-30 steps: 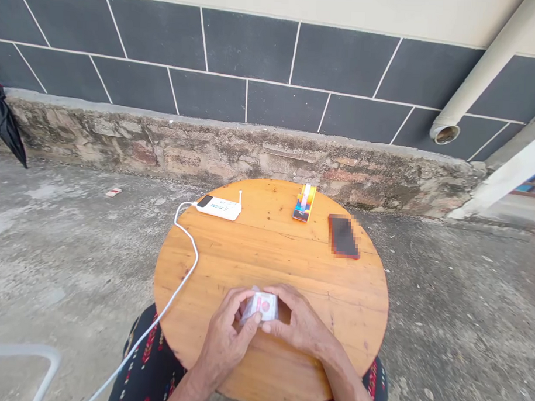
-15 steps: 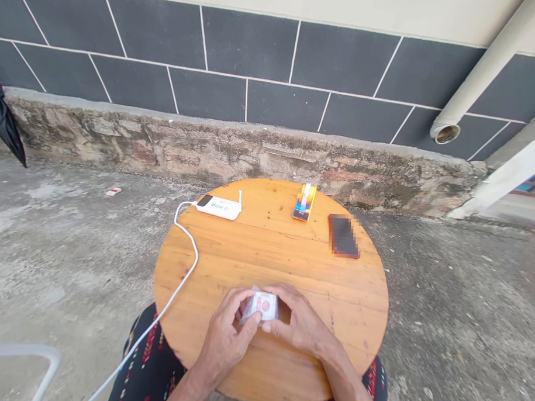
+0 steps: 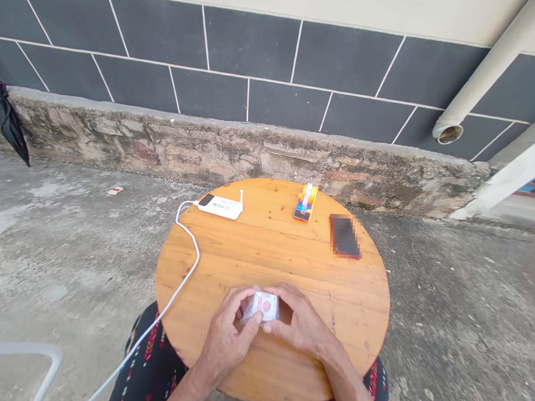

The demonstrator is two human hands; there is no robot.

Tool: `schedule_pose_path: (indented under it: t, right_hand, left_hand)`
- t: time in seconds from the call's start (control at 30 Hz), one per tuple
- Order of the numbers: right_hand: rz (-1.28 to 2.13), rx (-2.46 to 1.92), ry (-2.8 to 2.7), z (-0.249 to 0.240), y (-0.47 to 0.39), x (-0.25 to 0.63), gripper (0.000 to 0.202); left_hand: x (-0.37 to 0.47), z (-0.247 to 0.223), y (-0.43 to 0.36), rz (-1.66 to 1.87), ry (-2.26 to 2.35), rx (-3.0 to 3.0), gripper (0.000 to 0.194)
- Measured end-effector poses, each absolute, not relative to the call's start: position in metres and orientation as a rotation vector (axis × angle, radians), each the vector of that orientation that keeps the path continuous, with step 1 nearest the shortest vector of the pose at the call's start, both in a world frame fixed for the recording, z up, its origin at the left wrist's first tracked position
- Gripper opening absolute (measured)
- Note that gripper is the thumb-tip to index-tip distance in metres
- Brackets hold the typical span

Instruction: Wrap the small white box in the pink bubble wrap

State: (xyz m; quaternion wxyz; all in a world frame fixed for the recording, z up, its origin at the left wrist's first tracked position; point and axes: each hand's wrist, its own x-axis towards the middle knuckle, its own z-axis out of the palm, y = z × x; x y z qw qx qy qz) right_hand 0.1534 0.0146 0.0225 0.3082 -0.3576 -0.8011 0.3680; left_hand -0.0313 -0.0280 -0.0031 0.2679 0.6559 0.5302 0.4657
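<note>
Near the front of the round wooden table [image 3: 265,253], a small white box [image 3: 265,304] with a pink-red mark, in what looks like clear wrap, is held between both hands. My left hand [image 3: 232,325] grips its left side, thumb at the lower front edge. On the right side, my right hand [image 3: 300,321] pinches it with the fingers at the top corner and the thumb lower down. The underside of the box is hidden.
A white device [image 3: 221,206] with a white cable [image 3: 191,236] lies at the table's back left. An orange-yellow tape dispenser [image 3: 306,202] stands at the back, and a red-edged phone [image 3: 345,237] lies at the right. Behind is a stone ledge [image 3: 185,148].
The whole view has shifted very slightly. Both hands hold the box in the same way as before.
</note>
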Motion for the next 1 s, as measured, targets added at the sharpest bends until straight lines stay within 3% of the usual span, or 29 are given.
schedule_pose_path:
  t: [1.0]
  right_hand:
    - [0.944, -0.960, -2.155, 0.0206, 0.0161, 0.1550, 0.052]
  left_hand:
    - [-0.0318, -0.0055, -0.0272, 1.245, 1.378, 1.735, 0.028]
